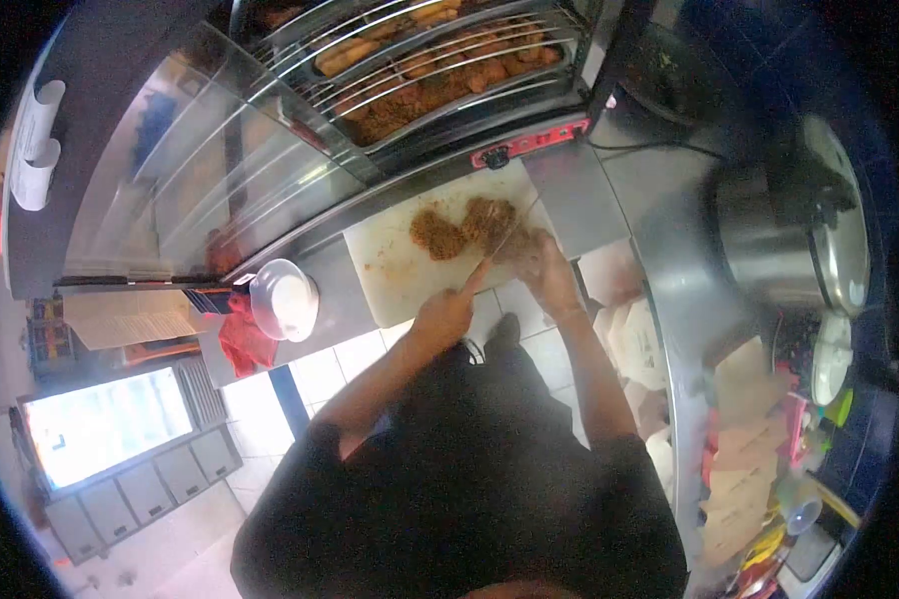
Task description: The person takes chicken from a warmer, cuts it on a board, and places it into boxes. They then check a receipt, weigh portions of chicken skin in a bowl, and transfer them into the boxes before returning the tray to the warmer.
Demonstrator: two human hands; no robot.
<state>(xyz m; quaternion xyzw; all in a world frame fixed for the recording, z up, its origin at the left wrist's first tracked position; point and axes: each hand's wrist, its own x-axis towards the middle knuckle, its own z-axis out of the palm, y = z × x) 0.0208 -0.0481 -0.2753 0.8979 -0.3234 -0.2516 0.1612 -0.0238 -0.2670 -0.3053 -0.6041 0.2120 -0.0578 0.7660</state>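
A white cutting board (400,270) lies on a steel counter (659,230), and everything here is placed from that board. On its far half sit the breaded fried pieces (449,232), brown and crumbly, two lumps side by side and touching. The left hand (445,314) is at the board's near edge, clenched around the handle of a knife (497,248), whose thin blade slants up from the fist across the board to the right-hand lump. The right hand (549,268) is at the board's right edge, its fingers (531,245) curled down onto the right end of that same lump, so the meat lies under and just left of the fingertips, with the blade meeting it just beside them. The picture is too blurred to tell whether those fingers pinch the piece or only press on it. Just left of the board, a white bowl (283,298) sits at the counter's corner, with a red cloth (242,339) below it. Beyond the board's far edge stands a glass warming cabinet (270,150) with wire racks of more fried food (425,70). Well to the right of the board stands a round metal pot (769,240), and nearer the person on that side lie brown paper bags (739,439).
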